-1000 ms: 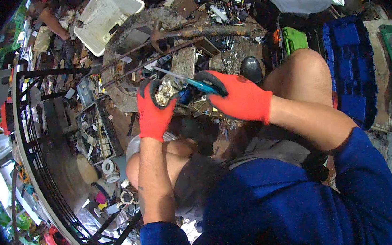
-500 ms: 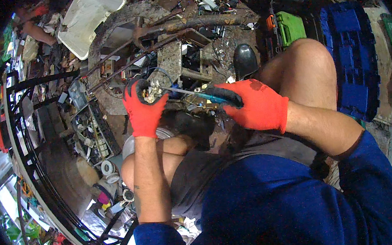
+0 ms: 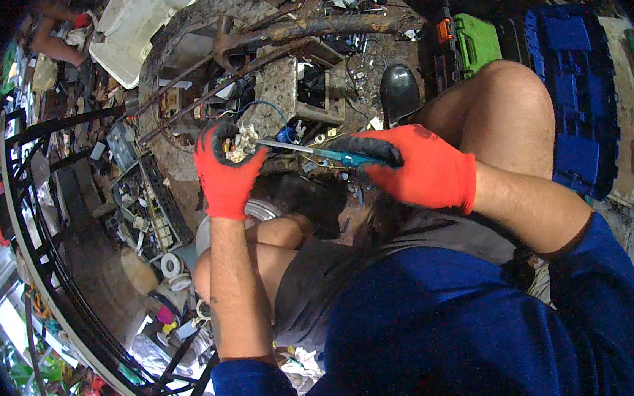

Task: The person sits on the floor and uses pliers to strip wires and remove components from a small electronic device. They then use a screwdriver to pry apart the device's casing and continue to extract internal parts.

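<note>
A: Surroundings, left to right?

B: Black metal rack (image 3: 58, 282) at far left, bent by the lens. Another person's bare arm (image 3: 54, 46) near the upper corner. Right of the rack, a dark tray (image 3: 171, 204) of small mixed parts. Above, a dirty white bin (image 3: 141, 32), tilted.

A: And in the middle?

B: Hammer (image 3: 316, 28) lying crosswise beyond the hands, head at its left end, over cluttered ground. Blue cable (image 3: 270, 105) arching just past the work. Then a black boot (image 3: 399, 87), a bright green case (image 3: 476, 44), and a large blue crate (image 3: 574, 97) at right.

A: What blocks the view of the work?

B: The gloves. Left hand (image 3: 224, 172), red with black grip, hides part of the piece; right hand (image 3: 417, 165), same kind, covers much of the tool's handle.

A: Fingers?

B: Left: curled, clamped on the lumpy piece (image 3: 245, 145). Right: wrapped tight round the screwdriver (image 3: 347, 157).

A: How do those look?

B: Piece: small, pale, cream to yellowish, uneven; held out ahead of the left knee. Details too small to tell. Screwdriver: thin grey shaft, teal handle, between the hands, shaft pointing left at the piece. Whether the tip touches it, cannot tell.
</note>
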Motion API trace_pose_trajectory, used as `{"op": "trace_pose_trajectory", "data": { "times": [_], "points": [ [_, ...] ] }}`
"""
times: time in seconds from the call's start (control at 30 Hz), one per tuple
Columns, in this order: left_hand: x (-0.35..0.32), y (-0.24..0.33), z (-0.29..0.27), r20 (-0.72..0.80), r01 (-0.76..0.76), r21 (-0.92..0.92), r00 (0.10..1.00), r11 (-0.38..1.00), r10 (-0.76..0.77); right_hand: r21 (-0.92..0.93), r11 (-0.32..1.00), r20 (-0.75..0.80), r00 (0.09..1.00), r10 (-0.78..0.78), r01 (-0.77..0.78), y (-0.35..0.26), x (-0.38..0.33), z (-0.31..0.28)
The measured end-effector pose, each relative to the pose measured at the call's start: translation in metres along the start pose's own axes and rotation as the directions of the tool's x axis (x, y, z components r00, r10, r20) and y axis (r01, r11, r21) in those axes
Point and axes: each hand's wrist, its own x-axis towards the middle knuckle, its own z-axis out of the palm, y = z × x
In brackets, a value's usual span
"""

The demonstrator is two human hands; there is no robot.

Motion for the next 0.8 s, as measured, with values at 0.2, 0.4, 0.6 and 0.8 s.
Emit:
{"op": "trace_pose_trajectory", "data": {
  "times": [0.2, 0.4, 0.6, 0.8],
  "points": [
    [0.001, 0.0, 0.0, 0.006, -0.019, 0.044, 1.0, 0.999, 0.019, 0.002, 1.0, -0.034, 0.999, 0.001, -0.001, 0.003, 0.0, 0.004],
    [0.001, -0.002, -0.002, 0.01, -0.033, 0.028, 0.999, 0.999, 0.033, -0.009, 0.998, -0.073, 0.995, -0.065, 0.064, 0.011, 0.001, 0.011],
    [0.001, -0.007, 0.0, -0.005, -0.049, -0.004, 0.999, 0.999, 0.049, 0.012, 1.0, -0.085, 0.996, -0.022, 0.023, 0.011, -0.001, 0.014],
    [0.001, -0.004, -0.001, 0.002, 0.0, -0.041, 1.0, 0.999, 0.0, 0.031, 0.999, -0.114, 0.993, -0.027, 0.031, 0.006, 0.0, 0.01]
  ]
}}
